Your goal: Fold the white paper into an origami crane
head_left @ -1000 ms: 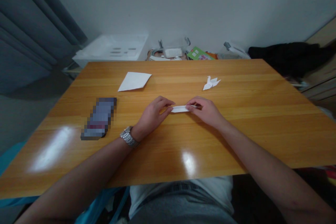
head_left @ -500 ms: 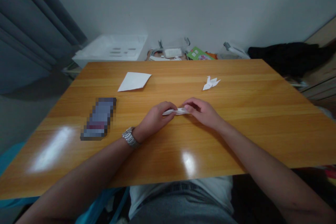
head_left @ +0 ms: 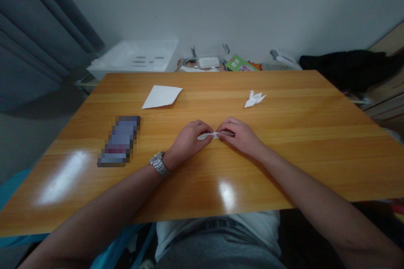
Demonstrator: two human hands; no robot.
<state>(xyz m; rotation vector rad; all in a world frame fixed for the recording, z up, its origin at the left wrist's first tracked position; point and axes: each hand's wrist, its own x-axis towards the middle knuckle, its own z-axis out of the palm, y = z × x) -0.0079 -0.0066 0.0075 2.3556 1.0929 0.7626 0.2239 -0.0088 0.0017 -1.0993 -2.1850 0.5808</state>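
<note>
A small folded strip of white paper (head_left: 211, 135) lies between my two hands on the wooden table (head_left: 284, 147). My left hand (head_left: 186, 141), with a metal watch at the wrist, pinches the strip's left end with curled fingers. My right hand (head_left: 240, 136) pinches its right end, fingers curled over it. Both hands rest on the table top, almost touching each other. Most of the strip is hidden under the fingers.
A finished white paper crane (head_left: 254, 98) sits at the back right of the table. A flat white sheet (head_left: 161, 96) lies at the back left. A blurred-out dark rectangular thing (head_left: 120, 141) lies left of my hands. Clutter and a white bin (head_left: 135, 56) stand behind the table.
My hands have drawn closer together, and the paper strip between them now looks narrower and shorter. Nothing else on the table has moved.
</note>
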